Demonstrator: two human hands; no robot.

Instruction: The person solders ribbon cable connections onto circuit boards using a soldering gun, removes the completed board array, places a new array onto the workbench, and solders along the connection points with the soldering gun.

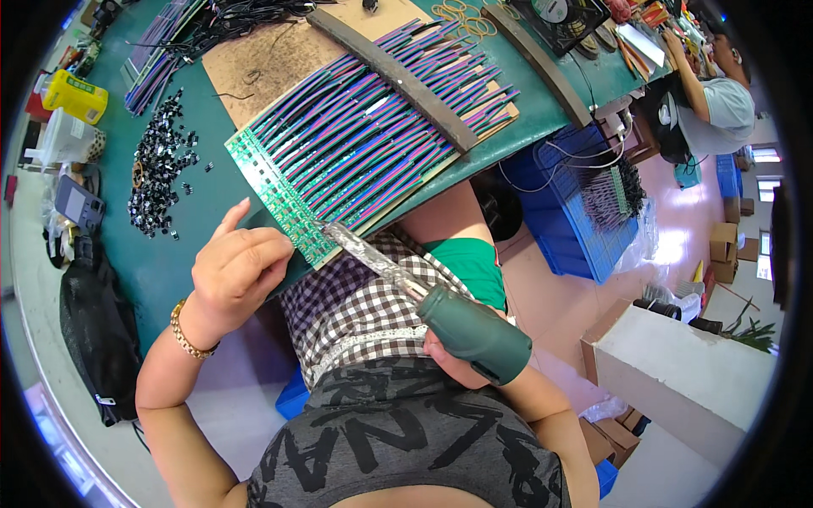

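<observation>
My right hand (pixel 457 370) is gripping a green-handled tool (pixel 474 334); my left hand (pixel 239 269) is curling by the circuit board (pixel 292 212), its hold unclear.

The green tool (pixel 478 332) mostly hides the right hand (pixel 453 361). Ahead of it, tip contact with the circuit board (pixel 284 199) is indiscernible. Beyond the left hand (pixel 240 269), the upper edge crops black cables (pixel 233 27).

Cardboard boxes (pixel 722 243) right; probably black bag (pixel 95 339) left.
</observation>
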